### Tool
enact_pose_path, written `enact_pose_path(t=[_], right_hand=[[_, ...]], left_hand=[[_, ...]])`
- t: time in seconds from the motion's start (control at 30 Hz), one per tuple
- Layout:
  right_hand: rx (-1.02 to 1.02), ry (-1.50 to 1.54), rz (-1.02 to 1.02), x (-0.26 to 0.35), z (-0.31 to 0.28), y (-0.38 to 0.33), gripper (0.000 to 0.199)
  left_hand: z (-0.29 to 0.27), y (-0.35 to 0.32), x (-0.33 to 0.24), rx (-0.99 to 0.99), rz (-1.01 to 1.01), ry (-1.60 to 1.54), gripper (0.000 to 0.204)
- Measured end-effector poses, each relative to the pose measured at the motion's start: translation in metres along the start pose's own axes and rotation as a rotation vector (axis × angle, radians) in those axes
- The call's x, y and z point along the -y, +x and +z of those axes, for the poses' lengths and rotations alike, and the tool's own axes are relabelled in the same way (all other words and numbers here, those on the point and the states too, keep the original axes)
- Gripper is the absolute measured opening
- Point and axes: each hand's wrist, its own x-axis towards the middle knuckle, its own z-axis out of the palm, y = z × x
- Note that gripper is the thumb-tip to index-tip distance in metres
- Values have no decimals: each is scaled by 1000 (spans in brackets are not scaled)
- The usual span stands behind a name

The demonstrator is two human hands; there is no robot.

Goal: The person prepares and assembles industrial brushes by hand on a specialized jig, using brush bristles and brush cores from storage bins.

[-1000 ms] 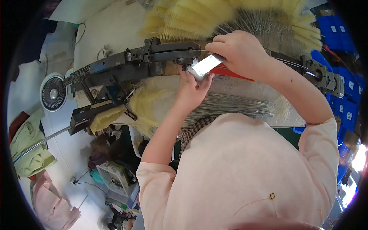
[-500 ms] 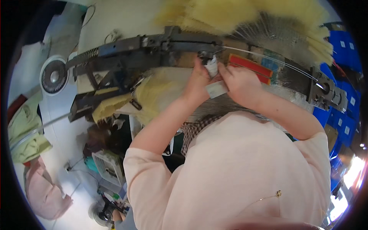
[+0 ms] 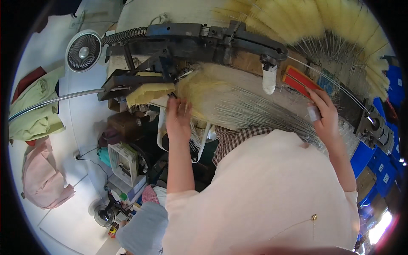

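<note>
My left hand (image 3: 178, 119) is raised at the near edge of a yellow bristle sheet (image 3: 151, 94). Its fingers look apart, with the fingertips close to a small dark metal piece (image 3: 172, 94); whether they touch it is unclear. At the right, my right hand (image 3: 326, 114) has its fingers stretched out onto the end of a red tray-like box with an orange rim (image 3: 297, 80). A pale wrap (image 3: 313, 113) sits on one of its digits. Between the hands, a white-wrapped handle (image 3: 268, 80) hangs from the dark metal machine (image 3: 191, 44).
Thin metal wires (image 3: 259, 106) with yellow bristles lie across the bench before me. More yellow wire brushes (image 3: 331, 21) fan out at the far right. A twisted wire (image 3: 327, 76) runs to a metal chuck (image 3: 376, 123). A white fan (image 3: 84, 52) stands left; blue bins (image 3: 380, 163) are right.
Both hands have left the white-wrapped handle and moved apart. The left went to the bristle sheet, the right to the red box. My view has shifted left.
</note>
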Motion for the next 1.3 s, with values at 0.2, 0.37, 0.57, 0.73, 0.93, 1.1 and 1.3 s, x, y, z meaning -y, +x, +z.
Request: enact_pose_path(t=[0.2, 0.37, 0.57, 0.73, 0.93, 1.1, 1.3], right_hand=[[-16, 163, 5, 31, 14, 13, 50], [50, 98, -92, 37, 16, 8, 50], [15, 82, -3, 17, 16, -5, 53], [50, 29, -115, 31, 10, 7, 50], [11, 5, -136, 24, 13, 3, 51], [-50, -60, -108, 10, 13, -4, 49], [-130, -289, 27, -7, -4, 4, 47]], left_hand=[[46, 4, -53, -209, 83, -654, 55], [52, 3, -58, -39, 213, -616, 65], [-7, -5, -25, -283, 124, -655, 52], [-64, 36, -49, -466, 506, -37, 24], [-72, 38, -44, -575, 533, 129, 17], [-37, 26, 18, -141, 283, -247, 26], [33, 19, -12, 223, -120, 116, 35]])
